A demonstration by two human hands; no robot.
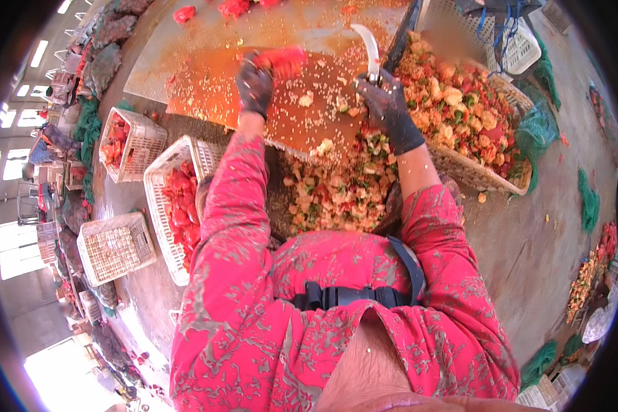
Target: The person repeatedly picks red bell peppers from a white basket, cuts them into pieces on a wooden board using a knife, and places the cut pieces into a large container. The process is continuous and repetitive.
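Note:
My left hand (255, 85), in a dark glove, grips a red bell pepper (283, 61) above the left part of the work table; both are blurred. My gloved right hand (386, 105) holds a curved knife (370, 49) by its handle, with the blade pointing up and away from me. Between my hands lies an orange-stained board (309, 118) strewn with pale seeds and bits of core. More red peppers (233, 7) rest at the table's far edge. Below the board's near edge, a heap of pepper cores (340, 201) lies between my legs.
A crate of pepper cores and scraps (474, 172) stands at my right, with green netting (538, 129) over its corner. Left of me are a crate of red pepper pieces (157, 211), a smaller crate (147, 136) with red peppers, and another pale crate (90, 252).

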